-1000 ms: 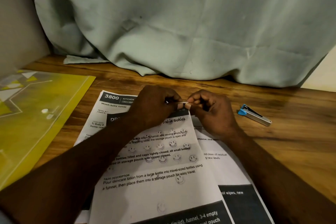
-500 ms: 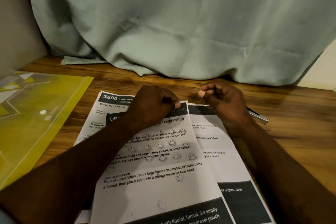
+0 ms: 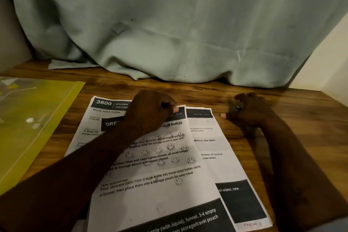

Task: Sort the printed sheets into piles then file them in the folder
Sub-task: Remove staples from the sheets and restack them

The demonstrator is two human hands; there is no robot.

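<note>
Three printed sheets lie overlapped on the wooden table [image 3: 305, 118]. The top sheet [image 3: 160, 179] bears smiley marks, and my left hand [image 3: 150, 113] pinches its top edge between thumb and curled fingers. Beneath it show a "3800 Kitchen" sheet [image 3: 105, 108] on the left and another sheet [image 3: 209, 143] on the right. My right hand [image 3: 250, 113] is blurred, to the right of the sheets, with its fingers curled round the small stapler [image 3: 237, 108], of which only a blue-and-dark bit shows. The yellow plastic folder [image 3: 37, 118] lies flat at the left.
A pale green curtain [image 3: 169, 34] hangs down onto the back of the table. A wall [image 3: 11, 34] stands at the far left, and the table's right edge meets a light wall [image 3: 335, 62].
My right hand left the top edge of the sheets and moved right to the stapler, closing over it. My left hand stayed pinching the top sheet.
</note>
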